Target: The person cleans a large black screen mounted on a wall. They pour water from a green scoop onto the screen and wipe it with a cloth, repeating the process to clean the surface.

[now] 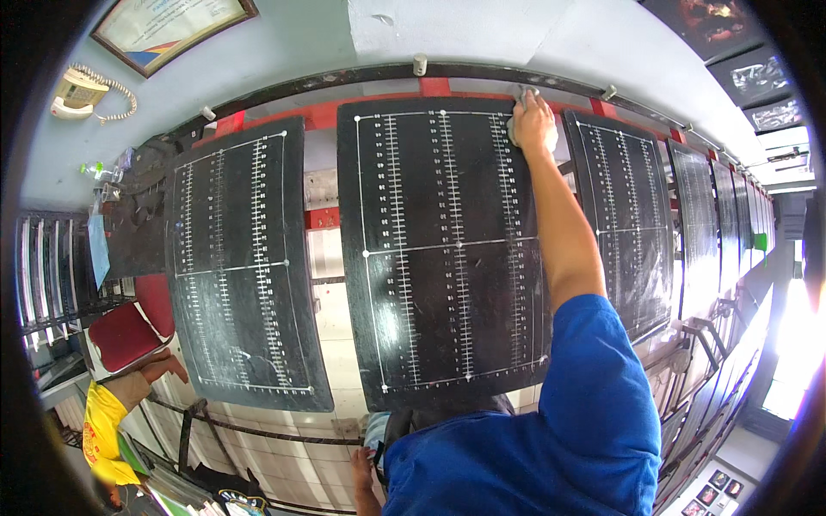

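A large black board (422, 318) with white ruled lines, tick scales and corner dots lies before me. My right arm reaches across its right side to the far edge. There my right hand (535, 129) is closed on a greyish cloth (514, 129), pressed against the board's far right corner; the cloth is mostly covered by the fingers. Low in the view, beside my body and off the board, hangs my left hand (362, 470). Its fingers are curled, and what they hold, if anything, is too small to make out.
Similar marked boards stand on the left (245, 327) and right (624, 258), with more behind. A red and black rail (434, 86) runs along the wall side. A person in a yellow shirt (107, 426) is at lower left, near a red chair (120, 338).
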Demonstrator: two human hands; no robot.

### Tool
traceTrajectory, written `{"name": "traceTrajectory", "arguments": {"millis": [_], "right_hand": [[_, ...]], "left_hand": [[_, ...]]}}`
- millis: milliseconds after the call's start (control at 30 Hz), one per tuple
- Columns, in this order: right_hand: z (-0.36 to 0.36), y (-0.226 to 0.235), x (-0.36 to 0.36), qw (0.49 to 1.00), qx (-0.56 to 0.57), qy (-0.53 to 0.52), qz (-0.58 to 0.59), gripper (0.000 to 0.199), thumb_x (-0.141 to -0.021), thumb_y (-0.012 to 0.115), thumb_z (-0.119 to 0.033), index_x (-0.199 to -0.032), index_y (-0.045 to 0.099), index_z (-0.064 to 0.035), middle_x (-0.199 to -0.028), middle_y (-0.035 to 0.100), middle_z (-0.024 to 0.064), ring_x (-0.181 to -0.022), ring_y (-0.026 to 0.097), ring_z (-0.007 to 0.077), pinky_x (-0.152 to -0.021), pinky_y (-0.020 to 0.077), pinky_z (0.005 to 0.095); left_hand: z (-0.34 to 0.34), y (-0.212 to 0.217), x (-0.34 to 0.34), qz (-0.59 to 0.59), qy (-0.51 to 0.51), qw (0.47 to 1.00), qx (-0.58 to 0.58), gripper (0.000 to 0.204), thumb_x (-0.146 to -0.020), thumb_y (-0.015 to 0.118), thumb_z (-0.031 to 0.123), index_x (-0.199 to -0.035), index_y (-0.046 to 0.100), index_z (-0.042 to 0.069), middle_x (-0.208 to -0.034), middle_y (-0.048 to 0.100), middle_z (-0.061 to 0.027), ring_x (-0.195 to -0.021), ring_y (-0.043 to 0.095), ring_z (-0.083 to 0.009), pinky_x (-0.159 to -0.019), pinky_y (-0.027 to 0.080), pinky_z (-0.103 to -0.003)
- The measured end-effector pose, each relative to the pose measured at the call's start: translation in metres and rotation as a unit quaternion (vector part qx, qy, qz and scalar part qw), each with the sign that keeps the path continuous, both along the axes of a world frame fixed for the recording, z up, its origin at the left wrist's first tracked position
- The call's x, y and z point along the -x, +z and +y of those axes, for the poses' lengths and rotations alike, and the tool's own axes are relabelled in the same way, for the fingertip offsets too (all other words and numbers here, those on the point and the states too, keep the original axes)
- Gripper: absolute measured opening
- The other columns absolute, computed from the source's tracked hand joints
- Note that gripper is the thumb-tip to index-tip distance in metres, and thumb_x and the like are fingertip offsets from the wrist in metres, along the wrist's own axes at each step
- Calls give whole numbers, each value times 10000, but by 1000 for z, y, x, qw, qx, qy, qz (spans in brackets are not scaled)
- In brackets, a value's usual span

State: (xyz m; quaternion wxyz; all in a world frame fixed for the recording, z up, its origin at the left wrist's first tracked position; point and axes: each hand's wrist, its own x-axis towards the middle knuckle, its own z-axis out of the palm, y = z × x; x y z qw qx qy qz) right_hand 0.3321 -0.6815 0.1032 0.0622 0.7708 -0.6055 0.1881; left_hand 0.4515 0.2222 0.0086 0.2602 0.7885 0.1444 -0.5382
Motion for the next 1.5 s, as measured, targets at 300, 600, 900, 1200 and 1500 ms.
{"name": "traceTrajectory", "arguments": {"millis": [300, 600, 900, 1200, 1500], "right_hand": [[320, 0, 134, 981, -98, 16, -168, 548, -937, 579, -115, -1471, 474, -51, -1461, 441, 334, -1360, 433, 483, -1126, 374, 487], [427, 26, 169, 982, -157, -59, -91, 516, -953, 543, -148, -1445, 489, 0, -1461, 450, 314, -1350, 443, 471, -1138, 364, 495], [92, 7, -31, 998, -12, 49, 25, 462, -949, 515, -252, -1374, 520, -68, -1446, 515, 136, -1300, 500, 324, -1080, 389, 496], [402, 64, 63, 870, -243, 420, 83, 463, -886, 560, -126, -1347, 591, -134, -1384, 586, 102, -1285, 551, 288, -1098, 402, 556], [318, 10, -39, 967, 13, 254, 18, 455, -919, 552, -210, -1354, 571, -80, -1295, 615, 153, -1138, 620, 303, -942, 521, 464]], "left_hand": [[-17, -62, -83, 82, -55, 995, 23, 361, -1039, 449, 378, -1077, 615, 59, -827, 668, -51, -690, 639, -164, -544, 515, -299], [-87, -53, -76, 45, -26, 990, 132, 378, -1030, 457, 378, -1152, 609, 54, -1015, 699, -113, -836, 669, -214, -695, 542, -363], [-42, -20, -25, -28, -93, 986, 132, 339, -1023, 494, 343, -1070, 662, 52, -920, 718, -57, -700, 618, -138, -588, 483, -281], [-24, -37, -21, 21, 146, 983, 108, 313, -1015, 493, 348, -1139, 614, 87, -937, 688, -61, -733, 642, -172, -603, 507, -291], [-45, -31, -21, -40, -133, 987, 76, 323, -1015, 501, 327, -1018, 671, 53, -919, 667, -59, -752, 626, -134, -605, 481, -285]]}}
